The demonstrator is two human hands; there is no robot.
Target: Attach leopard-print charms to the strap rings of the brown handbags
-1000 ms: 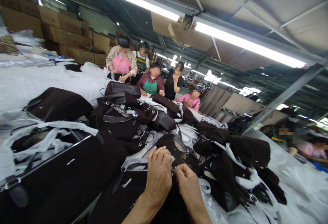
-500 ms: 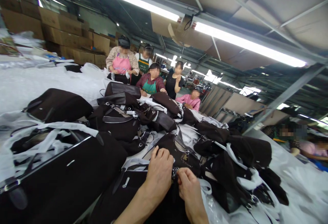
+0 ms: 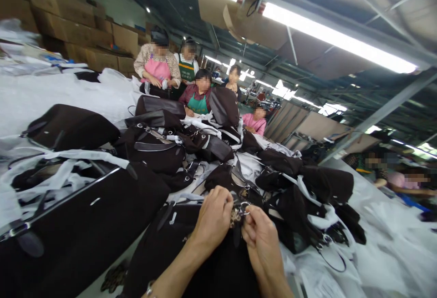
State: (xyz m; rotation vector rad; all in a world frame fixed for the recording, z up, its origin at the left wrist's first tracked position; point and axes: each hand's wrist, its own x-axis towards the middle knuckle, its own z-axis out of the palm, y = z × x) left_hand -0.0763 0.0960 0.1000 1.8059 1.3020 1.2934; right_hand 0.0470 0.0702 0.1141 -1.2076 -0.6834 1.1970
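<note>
A dark brown fabric handbag point(image 3: 160, 243) lies in front of me, under both forearms. Over its top edge, my left hand point(image 3: 215, 211) is closed, fingers curled round one side of a gold-toned metal charm point(image 3: 235, 217); the fingertips are partly hidden. My right hand point(image 3: 260, 229) pinches a silver ring point(image 3: 245, 206) between thumb and forefinger, just right of the charm. A dark strap end point(image 3: 236, 238) hangs below the charm. To the left lies a larger dark handbag point(image 3: 85, 234) with white-wrapped handles. A small heap of dark metal pieces point(image 3: 114, 277) sits between the two bags.
Many dark handbags point(image 3: 160, 152) are piled across the table ahead. White plastic sheeting point(image 3: 385, 225) covers the right side, with more sheeting point(image 3: 68, 93) at far left. Several co-workers stand or sit beyond the pile. Cardboard boxes point(image 3: 75, 25) are stacked at back left.
Both hands have risen slightly, and the ring and charm now show between them. The right hand has shifted a little right. Across the table, a co-worker's dark bag has been lifted upright.
</note>
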